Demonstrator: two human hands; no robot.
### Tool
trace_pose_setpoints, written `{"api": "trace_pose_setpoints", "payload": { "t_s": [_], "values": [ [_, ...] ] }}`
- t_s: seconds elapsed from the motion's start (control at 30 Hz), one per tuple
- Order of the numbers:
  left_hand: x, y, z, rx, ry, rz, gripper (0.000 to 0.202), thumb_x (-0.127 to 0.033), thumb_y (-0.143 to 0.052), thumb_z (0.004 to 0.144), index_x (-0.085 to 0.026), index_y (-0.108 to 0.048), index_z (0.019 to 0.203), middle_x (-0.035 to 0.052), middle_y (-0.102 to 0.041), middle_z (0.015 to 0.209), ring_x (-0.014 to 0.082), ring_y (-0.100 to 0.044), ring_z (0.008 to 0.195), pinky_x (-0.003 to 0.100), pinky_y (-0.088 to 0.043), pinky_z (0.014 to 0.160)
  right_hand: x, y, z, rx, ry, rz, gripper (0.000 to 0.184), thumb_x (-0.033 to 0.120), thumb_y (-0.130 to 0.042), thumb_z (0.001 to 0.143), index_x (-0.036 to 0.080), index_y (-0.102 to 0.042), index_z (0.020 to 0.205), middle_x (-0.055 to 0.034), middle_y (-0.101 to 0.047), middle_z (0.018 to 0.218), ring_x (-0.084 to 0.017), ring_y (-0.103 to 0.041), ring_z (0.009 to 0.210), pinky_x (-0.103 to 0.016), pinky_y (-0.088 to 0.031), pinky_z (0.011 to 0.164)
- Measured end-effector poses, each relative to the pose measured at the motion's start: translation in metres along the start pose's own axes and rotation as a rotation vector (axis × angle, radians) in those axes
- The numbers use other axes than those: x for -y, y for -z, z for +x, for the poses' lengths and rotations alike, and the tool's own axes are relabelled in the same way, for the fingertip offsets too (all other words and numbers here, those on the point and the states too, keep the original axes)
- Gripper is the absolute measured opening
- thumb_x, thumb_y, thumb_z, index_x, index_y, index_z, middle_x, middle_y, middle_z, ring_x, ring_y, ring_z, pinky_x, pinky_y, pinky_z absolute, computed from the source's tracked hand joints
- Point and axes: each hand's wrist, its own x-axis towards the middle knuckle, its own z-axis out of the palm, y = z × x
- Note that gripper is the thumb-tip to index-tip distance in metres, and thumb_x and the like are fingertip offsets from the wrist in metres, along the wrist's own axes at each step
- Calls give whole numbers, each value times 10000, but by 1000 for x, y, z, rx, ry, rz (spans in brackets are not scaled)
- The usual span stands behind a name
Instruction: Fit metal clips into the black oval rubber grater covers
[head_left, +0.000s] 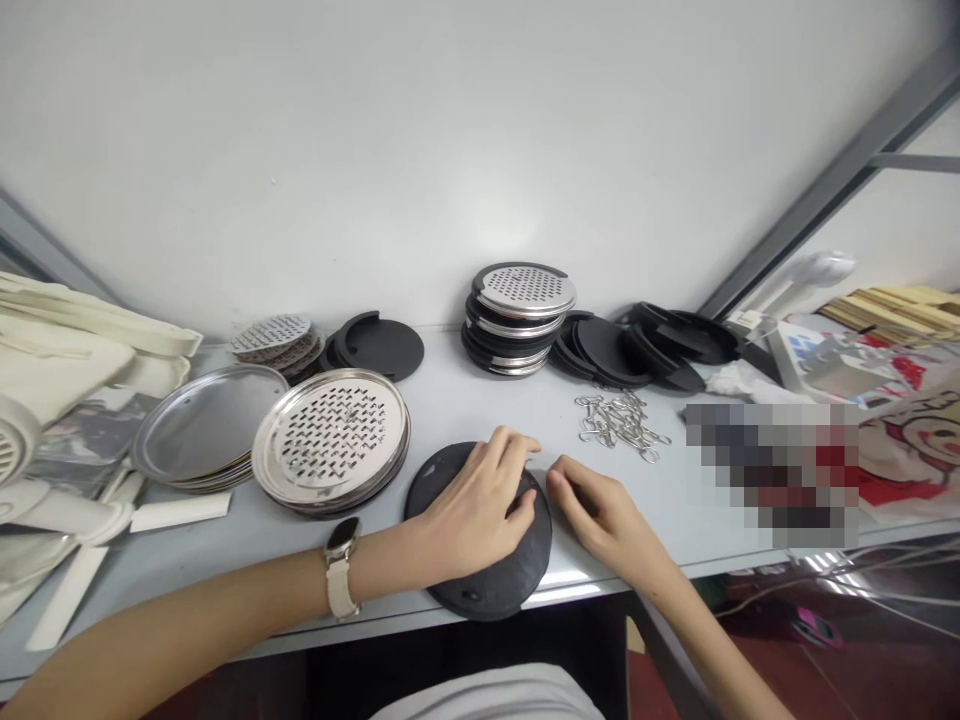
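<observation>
A black round disc lies flat at the table's front edge. My left hand rests on top of it with curled fingers pressing at its far rim. My right hand sits at the disc's right edge, fingers bent and pinched toward the rim; whatever is between the fingertips is too small to make out. A watch is on my left wrist.
Perforated metal discs and plain metal plates are stacked left. Behind stand a stack of assembled discs, black discs, black rims and a pile of wire clips. Cream plastic parts crowd the far left.
</observation>
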Motion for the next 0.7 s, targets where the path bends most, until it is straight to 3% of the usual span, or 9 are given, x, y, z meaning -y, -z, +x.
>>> {"api": "trace_pose_setpoints", "payload": {
  "t_s": [0.13, 0.7],
  "values": [
    [0, 0, 0, 14, 1, 20, 371, -72, -492, 802, -199, -406, 1140, 53, -500, 1083, 207, -510, 954, 379, -452, 890, 0, -1, 1, 85, 39, -104, 299, 260, -362, 975, 212, -327, 681, 37, -402, 639, -135, -418, 600, -252, -320, 581],
    [-1, 1, 3, 14, -36, 113, 230, -113, -513, 834, -187, -466, 1046, 43, -559, 1022, 211, -514, 974, 367, -413, 891, -2, -2, 2, 92, 51, -120, 299, 240, -357, 967, 213, -309, 673, 38, -392, 635, -135, -412, 600, -251, -322, 578]
  ]
}}
